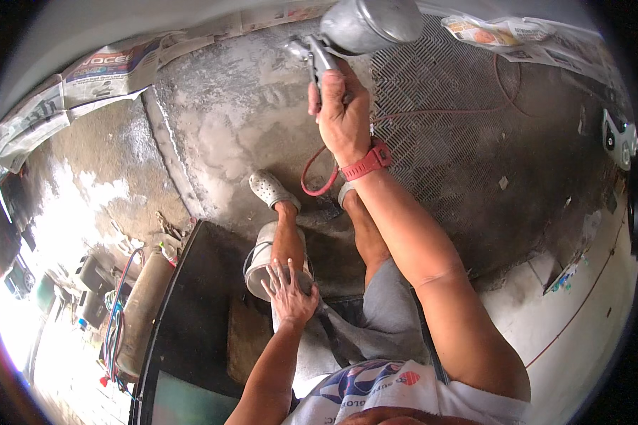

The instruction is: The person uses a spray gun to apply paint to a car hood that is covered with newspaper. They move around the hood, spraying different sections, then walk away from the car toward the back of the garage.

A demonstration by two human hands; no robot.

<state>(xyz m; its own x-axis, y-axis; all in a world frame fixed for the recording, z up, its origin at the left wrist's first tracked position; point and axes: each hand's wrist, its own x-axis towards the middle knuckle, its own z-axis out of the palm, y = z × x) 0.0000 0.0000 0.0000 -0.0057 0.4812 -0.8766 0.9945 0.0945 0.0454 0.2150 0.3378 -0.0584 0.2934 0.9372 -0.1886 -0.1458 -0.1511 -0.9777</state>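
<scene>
My right hand (344, 117) is stretched out ahead, its fingers wrapped round the handle of a metal spray gun (319, 60). A large silver paint cup (376, 25) is joined to the gun. A red air hose (319, 185) loops beneath the right wrist. Above my leg, my left hand (290, 294) has its fingers spread and holds nothing; grey dust or paint coats the fingers. Just beyond it, a whitish bucket (261, 265) with a wire handle stands beside my leg. Whether the left palm touches the leg is hidden.
Newspaper sheets (110, 74) line the lower edge of a pale curved surface ahead, with more newspaper (500, 34) at the right. A patterned mat (432, 134) lies on the concrete. To the left are a dark-framed panel (166, 304), a gas cylinder (145, 312) and coiled hoses (112, 333).
</scene>
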